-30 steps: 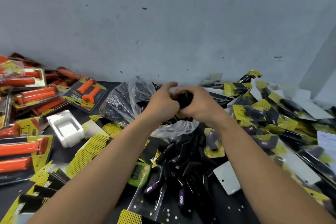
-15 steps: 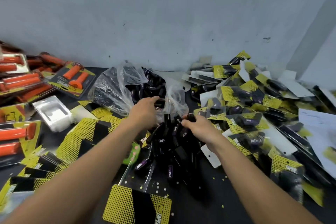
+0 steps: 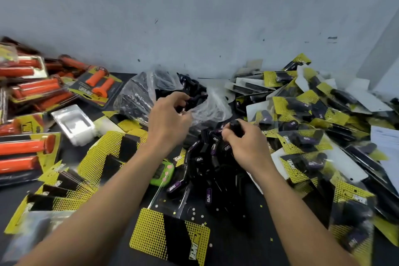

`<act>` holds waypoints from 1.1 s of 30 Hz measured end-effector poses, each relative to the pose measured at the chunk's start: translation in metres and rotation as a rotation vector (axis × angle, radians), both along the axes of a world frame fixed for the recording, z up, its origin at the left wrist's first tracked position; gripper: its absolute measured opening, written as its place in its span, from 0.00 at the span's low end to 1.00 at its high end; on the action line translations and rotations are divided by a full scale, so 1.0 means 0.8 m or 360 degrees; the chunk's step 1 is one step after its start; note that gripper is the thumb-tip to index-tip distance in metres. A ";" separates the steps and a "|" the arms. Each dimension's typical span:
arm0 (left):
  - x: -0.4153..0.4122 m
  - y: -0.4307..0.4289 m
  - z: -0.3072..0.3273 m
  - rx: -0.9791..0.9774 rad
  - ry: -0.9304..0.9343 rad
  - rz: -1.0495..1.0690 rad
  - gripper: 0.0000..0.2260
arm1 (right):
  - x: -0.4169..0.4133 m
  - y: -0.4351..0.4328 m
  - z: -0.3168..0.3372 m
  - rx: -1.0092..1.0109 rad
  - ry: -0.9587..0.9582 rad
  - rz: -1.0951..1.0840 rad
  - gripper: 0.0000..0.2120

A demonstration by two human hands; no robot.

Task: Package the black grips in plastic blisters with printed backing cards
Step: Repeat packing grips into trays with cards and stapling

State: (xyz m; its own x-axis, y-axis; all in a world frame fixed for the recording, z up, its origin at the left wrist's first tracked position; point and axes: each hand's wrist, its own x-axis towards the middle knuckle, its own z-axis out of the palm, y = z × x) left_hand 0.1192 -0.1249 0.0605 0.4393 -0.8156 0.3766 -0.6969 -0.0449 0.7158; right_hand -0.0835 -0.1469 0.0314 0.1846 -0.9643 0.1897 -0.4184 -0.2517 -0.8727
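Note:
A heap of loose black grips (image 3: 207,157) lies in the middle of the dark table, spilling from a clear plastic bag (image 3: 140,95). My left hand (image 3: 168,121) hovers at the bag's mouth with its fingers curled round a black grip (image 3: 194,100). My right hand (image 3: 244,142) sits over the heap and pinches another black grip (image 3: 234,125) by its end. A yellow and black backing card (image 3: 170,237) lies flat near the front edge. More cards (image 3: 103,157) fan out on the left.
Packaged black grips (image 3: 302,140) pile up on the right. Packaged orange grips (image 3: 32,93) stack on the left. A stack of clear blisters (image 3: 73,123) and a green timer (image 3: 162,175) stand near the left forearm. A grey wall closes the back.
The hands came apart from a joint hold at the bag and dropped to the heap. The left hand has since risen back to the bag's mouth; the right has closed on a grip.

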 end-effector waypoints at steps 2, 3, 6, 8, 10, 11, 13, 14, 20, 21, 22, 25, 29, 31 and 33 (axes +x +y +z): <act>-0.010 0.036 -0.024 0.0068 -0.0002 0.0043 0.11 | 0.006 0.031 -0.002 -0.0065 0.0032 0.0104 0.02; -0.013 0.053 -0.037 0.0114 0.0020 0.0060 0.10 | 0.008 0.047 -0.005 -0.0098 0.0026 0.0109 0.03; -0.016 0.104 -0.067 0.0251 0.0044 0.0076 0.09 | 0.005 0.092 -0.026 -0.0101 -0.0043 0.0086 0.08; -0.017 0.132 -0.079 0.0316 0.0031 0.0085 0.09 | 0.001 0.117 -0.041 -0.0004 -0.0058 0.0111 0.09; -0.017 0.155 -0.088 0.0342 0.0002 0.0087 0.10 | -0.002 0.134 -0.055 0.0100 -0.0033 0.0116 0.09; -0.015 0.165 -0.091 0.0349 -0.0003 0.0096 0.10 | -0.003 0.140 -0.060 0.0139 -0.0023 0.0119 0.09; -0.010 0.184 -0.096 0.0375 -0.0011 0.0141 0.08 | -0.005 0.149 -0.068 0.0153 0.0023 0.0125 0.08; -0.006 0.193 -0.099 0.0404 -0.0014 0.0169 0.08 | -0.006 0.154 -0.071 0.0128 0.0054 0.0119 0.07; 0.004 0.240 -0.127 0.0552 0.0006 0.0142 0.11 | -0.007 0.180 -0.084 0.0057 0.0231 0.0126 0.08; 0.001 0.244 -0.130 0.0534 0.0024 0.0140 0.12 | -0.005 0.183 -0.086 0.0040 0.0349 0.0147 0.11; -0.003 0.248 -0.135 0.0510 0.0070 0.0132 0.16 | -0.002 0.187 -0.088 0.0038 0.0476 0.0183 0.14; -0.011 0.252 -0.147 0.0474 0.0228 0.0160 0.25 | 0.006 0.200 -0.096 0.0124 0.0703 0.0278 0.17; -0.011 0.227 -0.139 0.0532 0.0306 0.0231 0.15 | 0.003 0.208 -0.104 0.0155 0.0717 0.0249 0.11; -0.011 0.215 -0.128 0.0590 0.0354 0.0255 0.13 | -0.002 0.208 -0.102 0.0180 0.0578 0.0139 0.08; -0.012 0.214 -0.120 0.0524 0.0369 0.0301 0.13 | -0.005 0.204 -0.098 0.0130 0.0477 0.0078 0.07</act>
State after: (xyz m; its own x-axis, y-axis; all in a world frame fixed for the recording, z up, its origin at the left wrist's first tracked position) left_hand 0.1095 0.0460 -0.0357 0.6345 -0.7728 -0.0156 -0.4773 -0.4076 0.7785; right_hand -0.0875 0.0163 -0.0468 0.2671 -0.9628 0.0421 -0.6492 -0.2120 -0.7305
